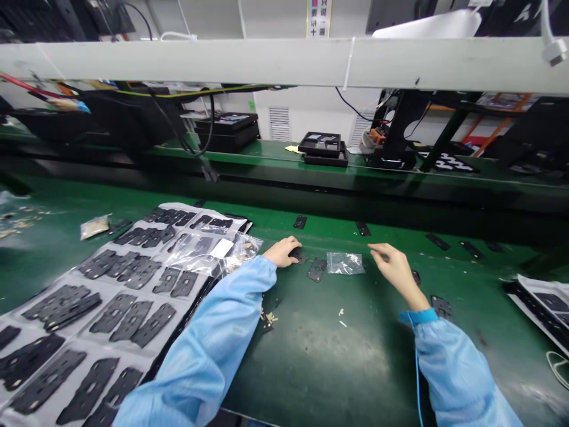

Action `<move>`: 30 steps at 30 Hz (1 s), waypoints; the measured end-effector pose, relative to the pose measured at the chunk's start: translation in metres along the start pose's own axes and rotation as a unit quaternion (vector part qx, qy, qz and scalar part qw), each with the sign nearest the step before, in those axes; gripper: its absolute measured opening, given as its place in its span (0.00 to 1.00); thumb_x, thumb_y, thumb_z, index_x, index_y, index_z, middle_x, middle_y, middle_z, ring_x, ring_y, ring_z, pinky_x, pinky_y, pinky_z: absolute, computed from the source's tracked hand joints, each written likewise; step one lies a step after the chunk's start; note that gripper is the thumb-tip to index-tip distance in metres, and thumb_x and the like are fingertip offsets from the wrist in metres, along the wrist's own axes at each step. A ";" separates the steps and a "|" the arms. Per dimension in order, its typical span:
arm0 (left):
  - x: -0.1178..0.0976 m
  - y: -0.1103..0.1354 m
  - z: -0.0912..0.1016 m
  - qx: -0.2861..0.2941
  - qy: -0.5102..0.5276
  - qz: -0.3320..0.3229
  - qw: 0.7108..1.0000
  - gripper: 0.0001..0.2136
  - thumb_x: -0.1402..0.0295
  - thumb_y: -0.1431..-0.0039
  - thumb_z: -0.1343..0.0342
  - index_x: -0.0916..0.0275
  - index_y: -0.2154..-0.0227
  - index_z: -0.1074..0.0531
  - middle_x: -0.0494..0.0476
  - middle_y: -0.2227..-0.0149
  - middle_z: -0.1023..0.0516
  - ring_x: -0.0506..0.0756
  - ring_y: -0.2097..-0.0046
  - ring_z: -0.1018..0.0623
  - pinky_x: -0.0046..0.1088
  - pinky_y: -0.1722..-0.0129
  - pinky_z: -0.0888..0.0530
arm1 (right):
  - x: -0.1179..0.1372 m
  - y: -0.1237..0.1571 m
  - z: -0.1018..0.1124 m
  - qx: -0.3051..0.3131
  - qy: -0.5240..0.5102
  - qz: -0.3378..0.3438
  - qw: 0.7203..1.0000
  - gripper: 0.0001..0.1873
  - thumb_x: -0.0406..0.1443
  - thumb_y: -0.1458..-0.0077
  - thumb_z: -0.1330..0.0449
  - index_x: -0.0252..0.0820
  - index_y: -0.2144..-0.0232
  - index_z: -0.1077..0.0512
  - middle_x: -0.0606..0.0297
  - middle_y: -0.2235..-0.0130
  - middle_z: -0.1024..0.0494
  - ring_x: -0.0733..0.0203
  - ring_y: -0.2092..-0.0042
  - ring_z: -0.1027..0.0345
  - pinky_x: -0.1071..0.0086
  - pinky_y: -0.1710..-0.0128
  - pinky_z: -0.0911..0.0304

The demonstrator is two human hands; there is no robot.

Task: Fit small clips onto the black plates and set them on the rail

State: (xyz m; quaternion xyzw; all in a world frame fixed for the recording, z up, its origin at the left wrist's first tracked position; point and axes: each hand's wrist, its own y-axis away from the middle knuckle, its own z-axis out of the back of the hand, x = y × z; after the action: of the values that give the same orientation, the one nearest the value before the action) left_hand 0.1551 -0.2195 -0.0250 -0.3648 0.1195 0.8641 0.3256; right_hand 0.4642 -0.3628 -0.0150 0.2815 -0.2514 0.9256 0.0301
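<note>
My left hand (281, 251) rests on the green bench with its fingers curled over a small black plate part (297, 255). Another black plate part (317, 269) lies just right of it. A small clear plastic bag (345, 263) sits between my hands. My right hand (395, 268) hovers right of the bag, thumb and forefinger pinched together near its corner; what they pinch is too small to make out. Both arms wear light blue sleeves.
A large white tray (102, 296) of several black plate parts fills the left. A clear bag of small parts (231, 249) lies on it. Loose black parts (441, 307) dot the bench. Another tray (542, 305) sits at the right edge. Black boxes (323, 148) stand on the far belt.
</note>
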 end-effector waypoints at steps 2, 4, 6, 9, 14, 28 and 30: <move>0.003 -0.010 0.003 0.025 0.014 0.013 1.000 0.17 0.72 0.67 0.33 0.61 0.69 0.27 0.55 0.65 0.27 0.58 0.58 0.27 0.33 0.54 0.33 | 0.010 0.011 0.000 0.030 -0.040 -0.006 0.999 0.13 0.36 0.45 0.47 0.41 0.62 0.24 0.58 0.60 0.23 0.57 0.63 0.28 0.67 0.69 0.31; -0.001 -0.010 0.004 0.046 0.040 0.022 0.998 0.13 0.69 0.66 0.33 0.62 0.75 0.29 0.51 0.73 0.27 0.56 0.64 0.26 0.31 0.60 0.31 | 0.022 0.023 -0.001 0.040 -0.077 -0.013 0.996 0.13 0.38 0.44 0.47 0.41 0.63 0.24 0.57 0.60 0.23 0.55 0.60 0.29 0.65 0.67 0.30; -0.015 0.001 0.002 0.061 0.079 0.017 0.995 0.11 0.65 0.61 0.36 0.63 0.77 0.30 0.50 0.76 0.28 0.54 0.68 0.26 0.29 0.64 0.30 | 0.040 0.035 -0.002 0.041 -0.140 -0.042 0.988 0.14 0.40 0.44 0.47 0.40 0.63 0.25 0.56 0.61 0.23 0.55 0.60 0.29 0.63 0.66 0.30; -0.051 0.032 -0.007 0.076 0.146 -0.017 0.986 0.10 0.62 0.53 0.40 0.64 0.73 0.30 0.52 0.72 0.26 0.53 0.66 0.25 0.28 0.63 0.30 | 0.076 0.052 -0.005 0.081 -0.338 -0.151 0.925 0.15 0.42 0.46 0.43 0.39 0.61 0.26 0.56 0.61 0.24 0.56 0.65 0.28 0.63 0.69 0.28; -0.105 0.085 -0.019 0.106 0.216 -0.094 0.966 0.07 0.64 0.52 0.40 0.63 0.72 0.26 0.54 0.68 0.28 0.51 0.67 0.27 0.24 0.68 0.31 | 0.125 0.069 -0.008 0.179 -0.469 -0.191 0.843 0.18 0.42 0.50 0.38 0.40 0.57 0.28 0.63 0.69 0.27 0.64 0.73 0.33 0.73 0.82 0.33; -0.109 0.158 -0.058 -0.216 0.442 0.091 0.866 0.14 0.62 0.38 0.55 0.62 0.58 0.29 0.57 0.66 0.26 0.53 0.63 0.26 0.29 0.60 0.30 | 0.153 0.095 -0.035 0.287 -0.522 -0.254 0.762 0.16 0.43 0.54 0.36 0.38 0.65 0.28 0.60 0.66 0.25 0.58 0.66 0.28 0.70 0.75 0.30; -0.087 0.166 -0.045 -0.261 0.371 0.135 0.881 0.13 0.61 0.39 0.53 0.63 0.61 0.29 0.52 0.74 0.31 0.49 0.74 0.31 0.24 0.71 0.32 | 0.139 0.092 -0.037 0.262 -0.483 -0.252 0.797 0.16 0.44 0.52 0.37 0.37 0.65 0.27 0.57 0.63 0.25 0.59 0.65 0.29 0.70 0.73 0.30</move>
State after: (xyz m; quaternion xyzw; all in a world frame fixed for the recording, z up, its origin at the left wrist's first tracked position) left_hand 0.1179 -0.4067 -0.0001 -0.7105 0.0493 0.7012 0.0309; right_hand 0.3108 -0.4372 -0.0078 0.7425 0.0985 0.6596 0.0624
